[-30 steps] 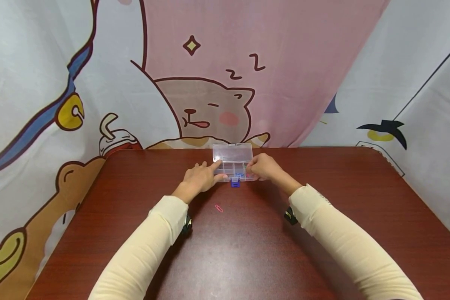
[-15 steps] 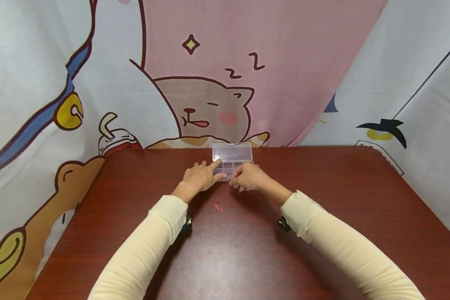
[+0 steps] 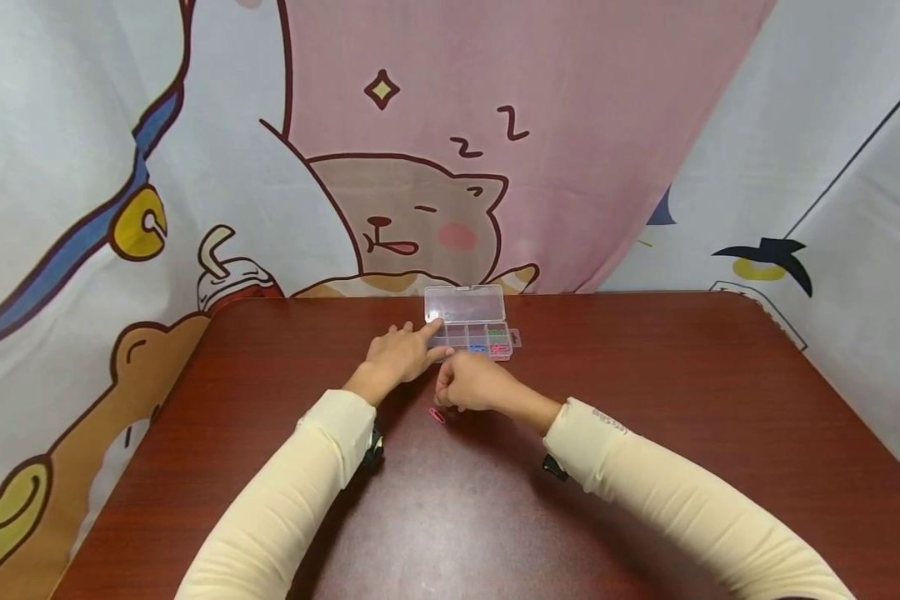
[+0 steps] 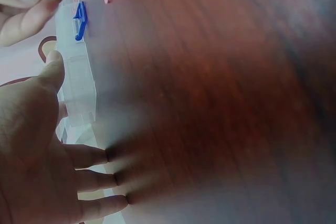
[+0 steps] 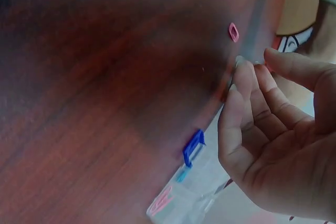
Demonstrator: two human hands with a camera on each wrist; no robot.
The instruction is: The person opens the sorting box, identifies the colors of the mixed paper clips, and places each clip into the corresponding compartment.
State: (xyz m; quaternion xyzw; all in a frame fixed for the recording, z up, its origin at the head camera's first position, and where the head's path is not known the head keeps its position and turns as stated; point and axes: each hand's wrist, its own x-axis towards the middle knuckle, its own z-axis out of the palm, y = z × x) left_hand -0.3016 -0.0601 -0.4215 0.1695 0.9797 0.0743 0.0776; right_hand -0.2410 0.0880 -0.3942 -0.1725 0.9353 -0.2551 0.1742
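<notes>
A clear plastic compartment box [image 3: 457, 336] stands at the table's back with its lid [image 3: 464, 305] raised. Green clips [image 3: 497, 333], blue clips [image 3: 477, 348] and pink clips [image 3: 499, 348] lie in its right-hand compartments. My left hand [image 3: 399, 354] rests at the box's left end, thumb and index finger over its edge, other fingers spread on the table. In front of the box is my right hand [image 3: 474, 382], fingers loosely bent and nothing seen between thumb and fingers. Just below its fingertips a pink paper clip [image 3: 437, 415] lies on the table. A blue latch [image 5: 193, 148] shows in the right wrist view.
The brown wooden table [image 3: 450, 508] spreads out in front of the box. A cartoon-printed curtain [image 3: 435, 200] hangs right behind its back edge. A hanging tab [image 3: 515, 337] sticks out from the box's right end.
My right hand has moved left and toward me, from the box's right compartments, past its front, to beside the pink paper clip. The left hand and the box have stayed put.
</notes>
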